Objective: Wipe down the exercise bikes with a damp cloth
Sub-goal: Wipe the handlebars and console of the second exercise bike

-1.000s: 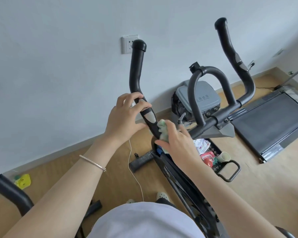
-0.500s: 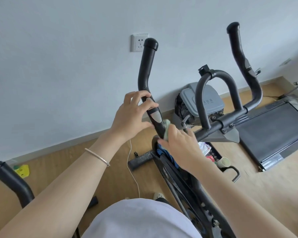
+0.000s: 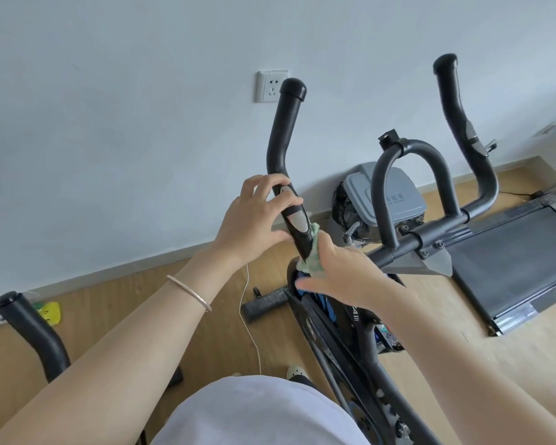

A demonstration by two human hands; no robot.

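Head — left hand (image 3: 254,220) grips 1 handlebar (image 3: 281,139) | right hand (image 3: 344,274) clutches 1 cloth (image 3: 313,253)

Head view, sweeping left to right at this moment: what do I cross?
Neighbouring bike's black handle → bracelet → left hand gripping the left handlebar → green cloth → loop bar → right handlebar. The right hand, holding the cloth, overlaps it, so left out.

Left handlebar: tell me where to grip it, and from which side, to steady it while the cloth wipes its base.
Grip the left handlebar at the silver sensor pad, below the bend, coming from the left, as the left hand does. The bar is round and slim there, so fingers wrap it, leaving the base free for the cloth in the right hand.
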